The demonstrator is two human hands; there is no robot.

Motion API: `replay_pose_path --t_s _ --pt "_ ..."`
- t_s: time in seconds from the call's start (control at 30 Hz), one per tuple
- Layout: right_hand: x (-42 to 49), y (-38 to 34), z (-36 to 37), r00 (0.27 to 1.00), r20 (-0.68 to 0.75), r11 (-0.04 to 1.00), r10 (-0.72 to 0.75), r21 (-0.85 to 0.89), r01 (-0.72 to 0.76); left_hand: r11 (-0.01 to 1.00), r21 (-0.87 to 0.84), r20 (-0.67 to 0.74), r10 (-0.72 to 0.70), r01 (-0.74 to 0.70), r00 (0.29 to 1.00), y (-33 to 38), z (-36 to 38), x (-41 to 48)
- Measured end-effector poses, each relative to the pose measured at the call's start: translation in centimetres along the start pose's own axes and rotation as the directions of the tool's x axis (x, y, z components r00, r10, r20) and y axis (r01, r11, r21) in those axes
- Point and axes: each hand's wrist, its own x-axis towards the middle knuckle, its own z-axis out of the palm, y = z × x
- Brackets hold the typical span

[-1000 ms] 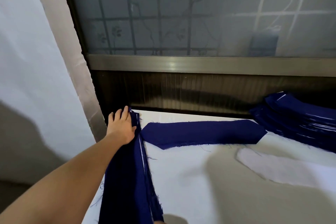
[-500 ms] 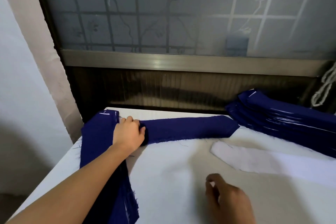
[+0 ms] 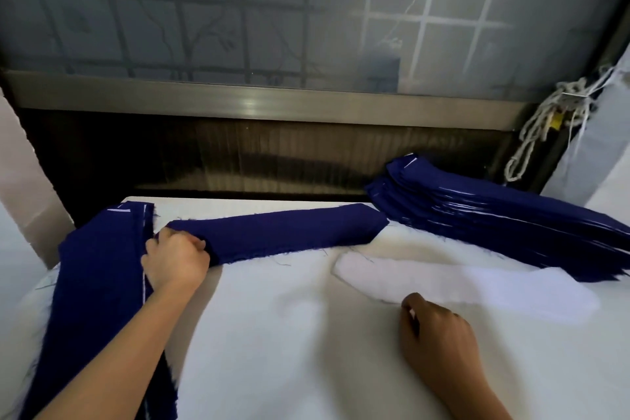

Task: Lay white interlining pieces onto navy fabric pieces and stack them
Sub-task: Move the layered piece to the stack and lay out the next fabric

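Gripping one end of the single navy fabric piece (image 3: 279, 232), the left hand (image 3: 175, 259) has its fingers curled tight over the cloth, just beside the navy stack (image 3: 99, 283) that runs down the table's left edge. The piece lies flat across the far side of the white-covered table (image 3: 289, 351); its other end nearly reaches a taller navy pile (image 3: 494, 215) on the right.

The white interlining piece (image 3: 460, 280) lies near it, toward the right. The right hand (image 3: 439, 341) sits at its lower edge with fingers bent. Whether they pinch the edge or only touch it I cannot tell, as the knuckles hide the tips.

Both pieces look thin, limp and light, and the interlining especially is likely to fold or drift. It is best lifted by an end or corner and kept taut while it is lowered onto the navy.
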Motion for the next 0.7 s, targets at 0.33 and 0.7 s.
replay_pose_path --t_s 0.33,0.7 --pt "0.13 0.36 0.23 0.999 -0.042 0.999 -0.025 0.040 0.026 0.991 -0.137 -0.031 -0.001 -0.003 1.000 -0.73 0.17 -0.43" --pt "-0.15 0.36 0.25 0.999 -0.049 0.998 -0.024 0.058 0.027 1.000 0.020 -0.086 0.009 -0.007 0.996 -0.58 -0.23 -0.77"
